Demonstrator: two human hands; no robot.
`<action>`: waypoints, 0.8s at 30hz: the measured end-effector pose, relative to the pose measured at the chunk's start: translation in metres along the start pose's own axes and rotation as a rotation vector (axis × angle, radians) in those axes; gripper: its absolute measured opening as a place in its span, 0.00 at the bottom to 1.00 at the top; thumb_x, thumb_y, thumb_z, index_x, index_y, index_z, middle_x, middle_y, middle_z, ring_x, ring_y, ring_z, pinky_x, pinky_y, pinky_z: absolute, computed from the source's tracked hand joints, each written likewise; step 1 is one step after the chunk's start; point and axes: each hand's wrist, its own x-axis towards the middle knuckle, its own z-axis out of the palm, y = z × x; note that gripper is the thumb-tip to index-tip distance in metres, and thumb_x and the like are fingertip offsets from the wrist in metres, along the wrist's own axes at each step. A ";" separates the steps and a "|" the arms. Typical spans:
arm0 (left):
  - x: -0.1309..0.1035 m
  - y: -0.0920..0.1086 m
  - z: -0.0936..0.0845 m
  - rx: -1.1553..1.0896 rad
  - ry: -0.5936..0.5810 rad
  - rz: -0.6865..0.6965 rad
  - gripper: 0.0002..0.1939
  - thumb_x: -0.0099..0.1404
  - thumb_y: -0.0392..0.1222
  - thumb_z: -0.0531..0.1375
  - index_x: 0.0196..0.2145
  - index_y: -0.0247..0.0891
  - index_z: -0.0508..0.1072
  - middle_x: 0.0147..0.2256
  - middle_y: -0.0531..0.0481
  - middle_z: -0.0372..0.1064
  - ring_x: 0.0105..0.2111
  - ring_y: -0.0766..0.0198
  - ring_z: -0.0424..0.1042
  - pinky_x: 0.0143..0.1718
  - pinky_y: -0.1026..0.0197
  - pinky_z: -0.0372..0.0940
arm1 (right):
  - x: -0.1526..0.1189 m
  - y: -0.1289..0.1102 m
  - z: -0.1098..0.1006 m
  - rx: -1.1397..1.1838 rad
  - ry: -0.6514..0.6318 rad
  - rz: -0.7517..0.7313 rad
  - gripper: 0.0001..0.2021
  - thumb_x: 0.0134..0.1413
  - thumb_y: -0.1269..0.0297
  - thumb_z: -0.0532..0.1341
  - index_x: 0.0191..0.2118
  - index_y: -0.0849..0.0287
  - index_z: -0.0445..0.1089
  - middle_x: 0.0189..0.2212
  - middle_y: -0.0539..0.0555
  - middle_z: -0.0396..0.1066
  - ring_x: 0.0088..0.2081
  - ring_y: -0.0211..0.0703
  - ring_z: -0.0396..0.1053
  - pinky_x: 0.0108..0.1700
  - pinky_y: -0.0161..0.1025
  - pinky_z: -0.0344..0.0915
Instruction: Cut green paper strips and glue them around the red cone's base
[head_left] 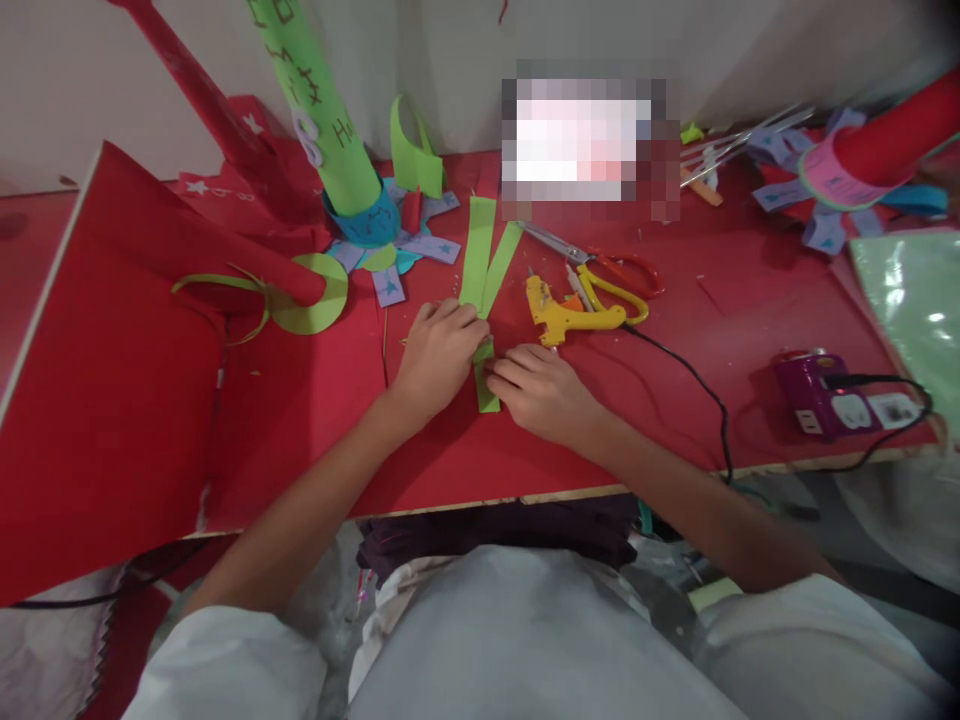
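Keep the green strips flat and square where they meet

The strips lie beneath and between the two hands: two arms spread in a V just beyond the left hand, and a single tail points back toward the person, between the hands. The left hand is bent over the meeting point, fingertips down on the paper; whether its thumb pinches underneath is hidden. The right hand has its fingers curled in, tips at the tail's edge; I cannot tell if they grip it or merely rest there.

To do this well, I would let the left hand press steadily so the V cannot twist, while the right aligns the tail's edge and smooths outward from the join.

Just beyond the right hand sits a yellow glue gun, its nozzle toward the strips; fingertips should stay away in case it is hot. Farther out from that hand lie red-handled scissors, blades nearly reaching one arm of the V. Everything rests on the red worktop.
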 end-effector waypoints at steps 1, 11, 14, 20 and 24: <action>0.000 0.000 0.000 -0.002 0.000 0.006 0.09 0.75 0.37 0.59 0.37 0.40 0.78 0.37 0.46 0.75 0.43 0.50 0.72 0.41 0.48 0.61 | 0.000 -0.001 0.002 -0.006 0.007 0.008 0.15 0.70 0.77 0.54 0.42 0.62 0.79 0.41 0.60 0.79 0.44 0.53 0.67 0.52 0.49 0.65; 0.002 -0.009 0.002 0.012 -0.004 0.117 0.10 0.73 0.31 0.58 0.34 0.38 0.76 0.36 0.45 0.74 0.40 0.52 0.72 0.40 0.49 0.60 | 0.005 0.002 0.014 -0.029 0.090 -0.057 0.15 0.70 0.78 0.54 0.38 0.63 0.79 0.34 0.59 0.76 0.39 0.50 0.67 0.46 0.46 0.62; -0.002 -0.013 0.005 -0.001 0.009 0.160 0.10 0.74 0.31 0.57 0.37 0.36 0.77 0.37 0.44 0.74 0.39 0.52 0.72 0.41 0.50 0.61 | 0.014 0.008 0.011 -0.083 0.100 -0.144 0.16 0.68 0.77 0.55 0.32 0.61 0.76 0.27 0.56 0.72 0.34 0.47 0.64 0.39 0.45 0.58; -0.015 -0.023 0.010 -0.037 0.116 0.149 0.11 0.79 0.36 0.54 0.44 0.36 0.77 0.37 0.45 0.72 0.39 0.54 0.71 0.40 0.51 0.62 | 0.020 0.011 0.009 -0.095 0.065 -0.158 0.15 0.66 0.77 0.57 0.30 0.59 0.74 0.25 0.55 0.70 0.33 0.47 0.63 0.38 0.45 0.56; -0.015 -0.039 0.011 -0.010 0.206 -0.050 0.12 0.79 0.37 0.54 0.43 0.38 0.78 0.38 0.44 0.74 0.39 0.54 0.72 0.40 0.51 0.61 | 0.015 0.008 0.011 -0.079 0.123 -0.158 0.15 0.67 0.79 0.55 0.32 0.61 0.75 0.30 0.56 0.75 0.36 0.46 0.65 0.39 0.43 0.58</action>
